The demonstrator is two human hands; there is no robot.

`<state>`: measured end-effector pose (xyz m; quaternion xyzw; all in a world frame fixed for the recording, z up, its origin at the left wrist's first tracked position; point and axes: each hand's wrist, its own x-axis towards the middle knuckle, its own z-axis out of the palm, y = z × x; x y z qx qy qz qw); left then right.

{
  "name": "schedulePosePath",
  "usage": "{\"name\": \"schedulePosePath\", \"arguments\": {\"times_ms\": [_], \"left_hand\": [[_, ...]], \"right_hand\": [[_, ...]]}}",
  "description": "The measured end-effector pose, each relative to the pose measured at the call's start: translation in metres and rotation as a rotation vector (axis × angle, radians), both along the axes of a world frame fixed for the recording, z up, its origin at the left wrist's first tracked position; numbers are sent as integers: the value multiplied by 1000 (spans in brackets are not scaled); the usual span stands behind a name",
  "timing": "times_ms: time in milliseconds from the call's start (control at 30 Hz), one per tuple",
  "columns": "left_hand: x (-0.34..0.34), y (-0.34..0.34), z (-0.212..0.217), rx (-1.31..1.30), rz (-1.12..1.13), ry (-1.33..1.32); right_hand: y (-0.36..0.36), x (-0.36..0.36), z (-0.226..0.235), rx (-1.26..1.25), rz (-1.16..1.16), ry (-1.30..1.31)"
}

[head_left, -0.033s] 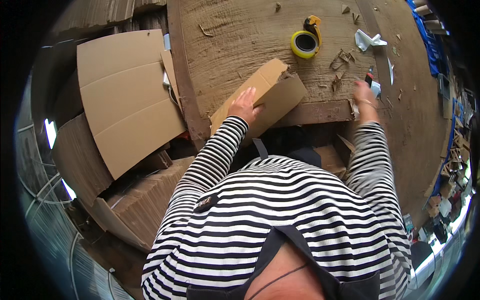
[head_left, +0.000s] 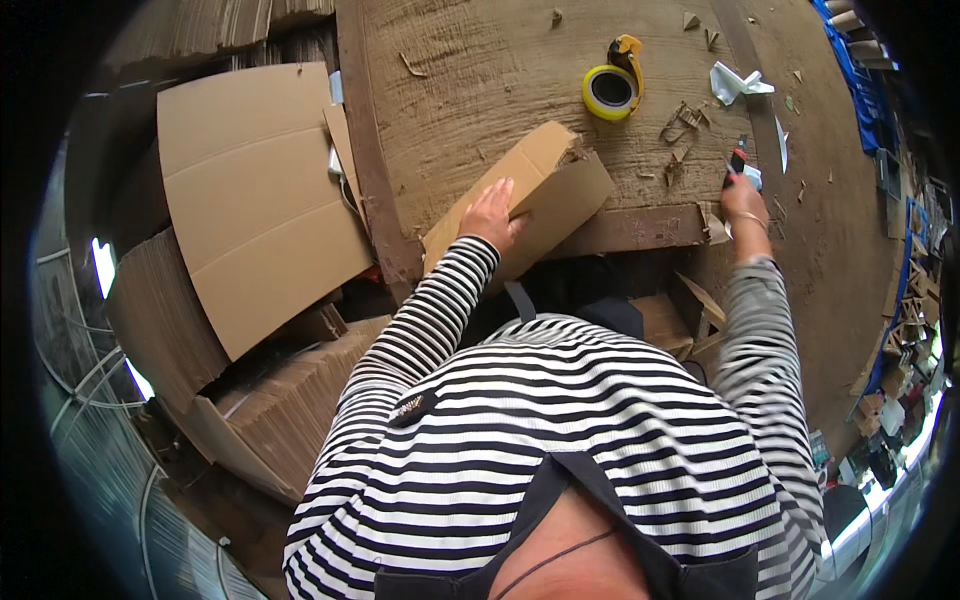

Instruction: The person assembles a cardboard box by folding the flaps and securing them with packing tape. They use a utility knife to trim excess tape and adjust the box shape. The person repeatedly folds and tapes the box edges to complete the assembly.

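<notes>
A folded brown cardboard box [head_left: 560, 205] lies slantwise over the near edge of the worktable, its far end ragged. My left hand [head_left: 490, 215] rests flat on its upper face, fingers stretched out and thumb apart near the fold. Out to the right, my right hand [head_left: 745, 207] is closed with bent fingers round the near end of a red and black utility knife [head_left: 738, 160]. Part of the knife is covered by the fingers. A yellow tape roll in a dispenser [head_left: 610, 92] lies on the table beyond the box.
Cardboard scraps [head_left: 683, 122] and crumpled white paper [head_left: 738, 82] lie on the wooden worktable [head_left: 480, 100]. To the left, a large cardboard sheet [head_left: 265, 200] leans above stacked flat cardboard [head_left: 290, 410]. Blue sheeting [head_left: 850, 90] hangs at the far right.
My right hand has shifted slightly right and toward me, and its blur has lessened. The left hand stays on the box.
</notes>
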<state>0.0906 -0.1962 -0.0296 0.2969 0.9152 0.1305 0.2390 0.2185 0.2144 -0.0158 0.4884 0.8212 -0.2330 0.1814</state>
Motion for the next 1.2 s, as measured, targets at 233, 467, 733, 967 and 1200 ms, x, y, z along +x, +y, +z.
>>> {"name": "schedulePosePath", "arguments": {"times_ms": [233,467,733,967,1200], "left_hand": [[-1,2,6,-28,-21,5],[-2,2,6,48,-20,36],[-1,-1,6,5,-18,38],[1,-2,4,14,-9,31],[-2,9,16,-56,7,-21]], "right_hand": [[-103,-16,7,51,384,460],[-161,-96,24,7,669,485],[-116,-92,-6,80,421,343],[-102,-74,7,-26,527,415],[-55,-39,-50,-114,239,157]]}}
